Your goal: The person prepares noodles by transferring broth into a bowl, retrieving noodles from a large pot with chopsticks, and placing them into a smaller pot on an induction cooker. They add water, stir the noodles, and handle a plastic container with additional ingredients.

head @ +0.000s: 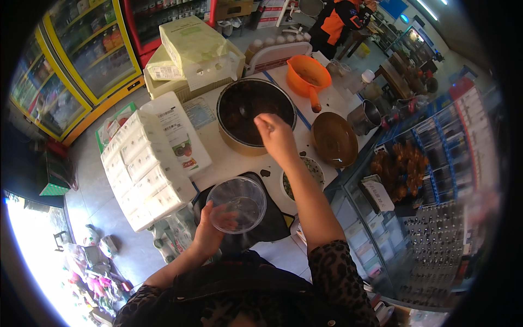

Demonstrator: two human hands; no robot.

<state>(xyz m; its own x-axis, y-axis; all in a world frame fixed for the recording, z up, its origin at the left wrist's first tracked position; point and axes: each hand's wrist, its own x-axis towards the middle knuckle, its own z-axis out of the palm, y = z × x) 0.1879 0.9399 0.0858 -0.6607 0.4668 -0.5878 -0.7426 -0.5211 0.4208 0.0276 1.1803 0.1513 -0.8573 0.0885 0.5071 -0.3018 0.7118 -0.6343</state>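
My left hand (211,229) holds a round, clear plastic tub (254,204) by its side and underside. Its mouth faces up, and only a small smear shows at the bottom. Above the big pot (241,146) my right hand (273,133) is closed around a thin handle, seemingly that of a ladle (244,111) whose bowl sits in dark contents. Partly behind my right forearm stands a white bowl (287,189) of chopped green herbs. A brown bowl (334,139) of liquid lies to its upper right.
Tissue packs (141,167) and a white carton (179,135) line the table's left side. Beyond the pot are stacked boxes (192,49) and an orange dipper (306,75). A metal cup (365,116) stands near a glass display case (367,229). A person (337,24) is in the background.
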